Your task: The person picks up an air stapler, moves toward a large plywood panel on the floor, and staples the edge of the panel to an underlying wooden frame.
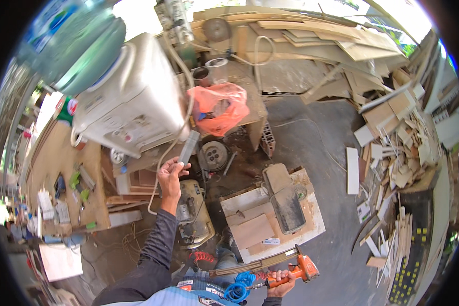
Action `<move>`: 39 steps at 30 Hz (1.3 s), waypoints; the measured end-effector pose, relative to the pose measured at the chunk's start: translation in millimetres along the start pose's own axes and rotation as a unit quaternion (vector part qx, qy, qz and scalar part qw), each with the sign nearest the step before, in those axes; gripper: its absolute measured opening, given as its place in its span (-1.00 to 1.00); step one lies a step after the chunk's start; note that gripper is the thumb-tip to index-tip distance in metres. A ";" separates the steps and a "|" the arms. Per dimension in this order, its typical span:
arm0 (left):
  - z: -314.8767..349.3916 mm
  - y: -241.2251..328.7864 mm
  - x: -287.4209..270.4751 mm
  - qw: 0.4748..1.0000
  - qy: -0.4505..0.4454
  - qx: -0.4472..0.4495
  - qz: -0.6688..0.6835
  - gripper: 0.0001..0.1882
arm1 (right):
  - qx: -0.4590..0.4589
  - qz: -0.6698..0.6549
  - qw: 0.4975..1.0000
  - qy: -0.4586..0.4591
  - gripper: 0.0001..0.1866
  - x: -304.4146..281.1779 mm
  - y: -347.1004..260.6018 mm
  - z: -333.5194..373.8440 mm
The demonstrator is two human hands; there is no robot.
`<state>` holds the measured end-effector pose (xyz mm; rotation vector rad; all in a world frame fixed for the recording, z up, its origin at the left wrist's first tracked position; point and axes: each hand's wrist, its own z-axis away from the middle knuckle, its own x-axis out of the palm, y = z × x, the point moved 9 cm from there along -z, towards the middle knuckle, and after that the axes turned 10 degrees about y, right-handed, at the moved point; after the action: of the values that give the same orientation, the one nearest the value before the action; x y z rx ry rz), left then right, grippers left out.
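My left hand is pinching a flat gray strip; loose pinching could drop it below. My right hand is gripping an orange gun-shaped tool.

A single wide fisheye view looks steeply down from the head, close above the orange tool; beyond that tool, it reaches forward across the floor to planks well past it.
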<state>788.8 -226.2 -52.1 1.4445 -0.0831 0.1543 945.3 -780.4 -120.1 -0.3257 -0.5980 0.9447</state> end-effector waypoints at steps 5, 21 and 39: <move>55.3 29.6 -136.0 0.995 0.097 -0.017 -0.010 -0.73 | 0.037 0.035 0.995 -0.091 -0.83 7.1 15.3 -4.1; 20.5 6.6 -559.9 0.926 0.375 0.042 -0.015 -0.75 | 0.072 0.124 0.948 -0.283 -0.74 59.0 100.0 97.1; 349.0 55.5 -417.5 0.958 -0.211 -0.196 0.003 -0.64 | 0.216 0.166 0.874 -0.402 -0.80 46.8 239.7 258.4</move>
<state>380.7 -588.6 -16.4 1.0606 -0.4438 -0.1624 650.9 -607.1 -21.5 0.4177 -1.0787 1.5258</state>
